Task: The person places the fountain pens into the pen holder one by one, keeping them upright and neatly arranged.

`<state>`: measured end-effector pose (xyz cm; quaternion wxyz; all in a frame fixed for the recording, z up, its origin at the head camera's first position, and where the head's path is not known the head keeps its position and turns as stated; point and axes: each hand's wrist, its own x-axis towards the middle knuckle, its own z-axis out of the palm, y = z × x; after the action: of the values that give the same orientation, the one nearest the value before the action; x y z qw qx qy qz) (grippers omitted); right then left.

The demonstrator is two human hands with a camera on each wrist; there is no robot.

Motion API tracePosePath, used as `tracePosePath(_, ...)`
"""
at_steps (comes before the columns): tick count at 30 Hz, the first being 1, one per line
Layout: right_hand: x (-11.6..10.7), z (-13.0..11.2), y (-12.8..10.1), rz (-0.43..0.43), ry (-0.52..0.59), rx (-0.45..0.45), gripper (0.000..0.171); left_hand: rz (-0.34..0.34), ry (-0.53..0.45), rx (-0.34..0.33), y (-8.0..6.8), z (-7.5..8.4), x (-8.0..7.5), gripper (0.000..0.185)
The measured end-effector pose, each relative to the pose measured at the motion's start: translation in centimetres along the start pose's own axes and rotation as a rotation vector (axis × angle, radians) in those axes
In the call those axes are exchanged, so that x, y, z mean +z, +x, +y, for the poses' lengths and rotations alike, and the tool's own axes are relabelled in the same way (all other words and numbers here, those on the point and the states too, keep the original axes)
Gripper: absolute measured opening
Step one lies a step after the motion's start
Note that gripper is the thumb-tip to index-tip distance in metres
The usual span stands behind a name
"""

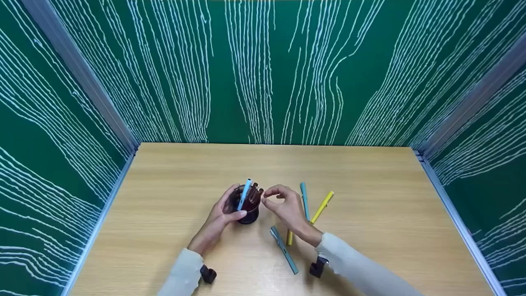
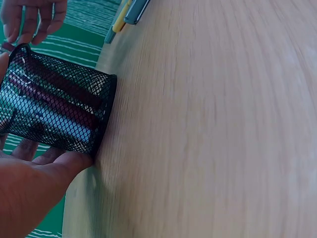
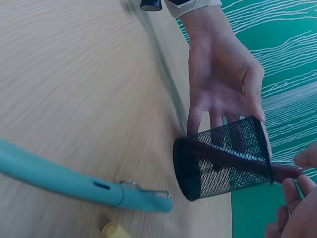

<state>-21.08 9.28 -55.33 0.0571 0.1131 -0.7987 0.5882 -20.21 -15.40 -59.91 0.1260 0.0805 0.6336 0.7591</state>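
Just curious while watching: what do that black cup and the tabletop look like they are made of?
The black cup looks like metal wire mesh with a dark matte coating: see-through diamond lattice, solid rim. The tabletop looks like light wood or wood-look laminate, smooth, with fine straight grain lines; which one cannot be told.

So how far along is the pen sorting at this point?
Partly done. A light blue pen and a dark red pen already stand in the black mesh cup, which the left hand holds steady. In hand: the right hand is at the red pen's top by the rim. Left: three pens on the table, teal, yellow and grey-teal.
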Motion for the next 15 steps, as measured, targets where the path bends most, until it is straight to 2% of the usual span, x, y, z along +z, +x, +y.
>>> tracePosePath(7,-1.5,1.4,-0.3,0.036,0.012,0.035,0.011,-0.001,-0.020,0.001,0.1,-0.2,0.0,0.094)
tracePosePath(15,-4.0,2.4,-0.5,0.095,-0.033,0.080,0.013,-0.002,-0.010,0.010,0.1,-0.1,0.0,0.094)
